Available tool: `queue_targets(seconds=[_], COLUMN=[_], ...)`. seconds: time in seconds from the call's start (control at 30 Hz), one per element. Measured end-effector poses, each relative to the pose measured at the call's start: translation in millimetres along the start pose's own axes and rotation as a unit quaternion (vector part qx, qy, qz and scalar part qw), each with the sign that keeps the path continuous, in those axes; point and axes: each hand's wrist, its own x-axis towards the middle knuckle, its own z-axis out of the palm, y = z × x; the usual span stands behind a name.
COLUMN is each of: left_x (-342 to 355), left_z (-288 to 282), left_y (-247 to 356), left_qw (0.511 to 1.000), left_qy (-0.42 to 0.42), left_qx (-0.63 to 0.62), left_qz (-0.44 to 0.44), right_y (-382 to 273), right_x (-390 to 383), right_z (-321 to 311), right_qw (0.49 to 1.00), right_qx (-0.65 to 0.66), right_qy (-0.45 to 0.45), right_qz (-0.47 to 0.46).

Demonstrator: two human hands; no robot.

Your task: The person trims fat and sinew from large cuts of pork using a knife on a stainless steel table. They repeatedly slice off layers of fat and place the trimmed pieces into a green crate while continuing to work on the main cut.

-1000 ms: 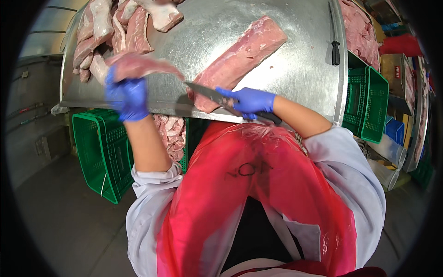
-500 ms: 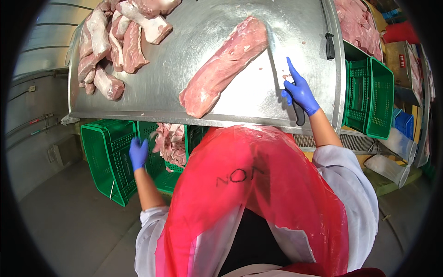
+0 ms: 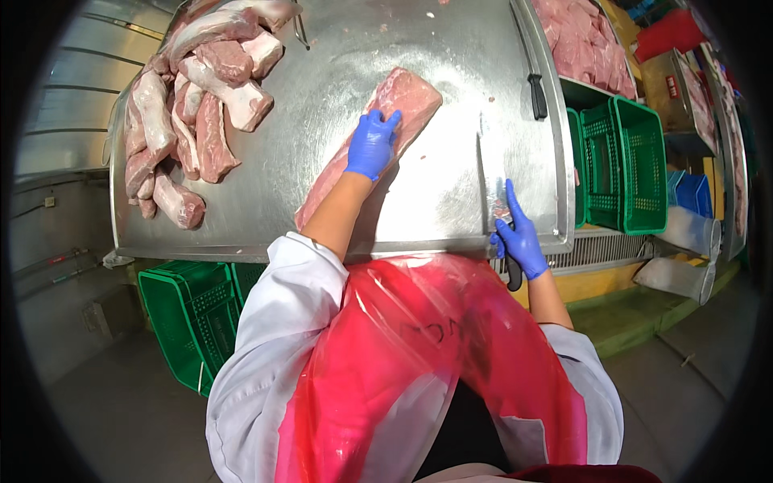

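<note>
A long trimmed pork loin (image 3: 411, 95) lies slantwise on the steel table (image 3: 266, 189). My blue-gloved left hand (image 3: 372, 145) is on top of it, fingers curled over the meat near its far end. My forearm hides much of its near part. To the right, my blue-gloved right hand (image 3: 520, 241) is closed round the black handle of a long knife (image 3: 492, 173), index finger stretched out. The blade points away from me, flat over the bright steel and apart from the loin. Small meat scraps dot the surface.
Several uncut pork loins (image 3: 213, 133) are heaped at the far left. A second black-handled knife (image 3: 537, 97) rests along the right edge. Green crates stand below left (image 3: 187, 322) and right (image 3: 640, 169). Pale meat pieces (image 3: 584, 44) fill a container at the far right.
My left hand has come up from beside the green crates onto the loin. My right hand keeps the knife, now nearer the table's front edge. The view has shifted.
</note>
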Motion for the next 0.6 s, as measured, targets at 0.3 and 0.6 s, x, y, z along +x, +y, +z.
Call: queue_targets(seconds=[0.3, 0.6], left_x=[-21, -270], left_z=[-14, -152], left_y=[-73, -151], left_qw=[0.986, 0.971], left_qy=[-0.041, 0.062], left_qx=[-0.053, -0.047], left_qz=[0.151, -0.224], right_y=[28, 8], right_x=[9, 29], right_z=[-4, 0], right_qw=[0.999, 0.999], right_qx=[0.041, 0.023], right_qy=[0.021, -0.033], right_qz=[0.028, 0.004])
